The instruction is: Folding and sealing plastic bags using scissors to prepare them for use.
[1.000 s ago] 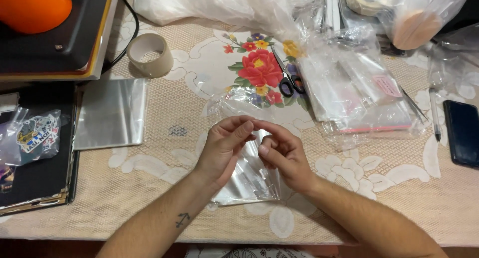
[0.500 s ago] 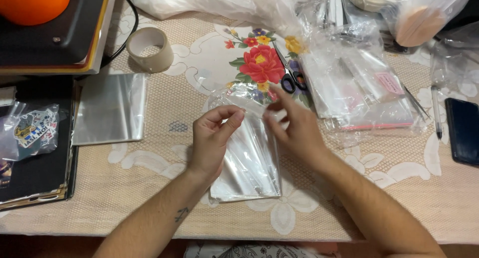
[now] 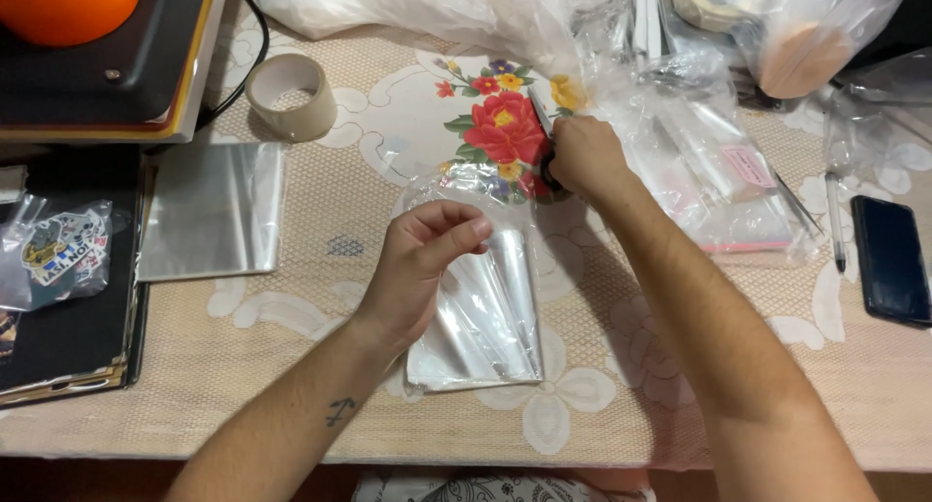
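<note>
My left hand (image 3: 417, 269) pinches the top edge of a clear plastic sleeve (image 3: 485, 317) that lies flat on the lace tablecloth (image 3: 621, 405), near the front edge. My right hand (image 3: 582, 157) has reached away to the far side and is closed over the black handles of a pair of scissors (image 3: 539, 112). The scissors lie by the red flower print (image 3: 505, 133); only their blade and a bit of handle show past my fingers.
A tape roll (image 3: 289, 96) and a stack of clear sleeves (image 3: 214, 209) lie to the left. A bagged sticker (image 3: 53, 250) rests on a black folder. A zip bag (image 3: 718, 172), a pen (image 3: 835, 220) and a phone (image 3: 891, 257) are on the right. Crumpled plastic bags crowd the back.
My right hand let go of the sleeve and moved up and right onto the scissors. My left hand stayed on the sleeve's top edge.
</note>
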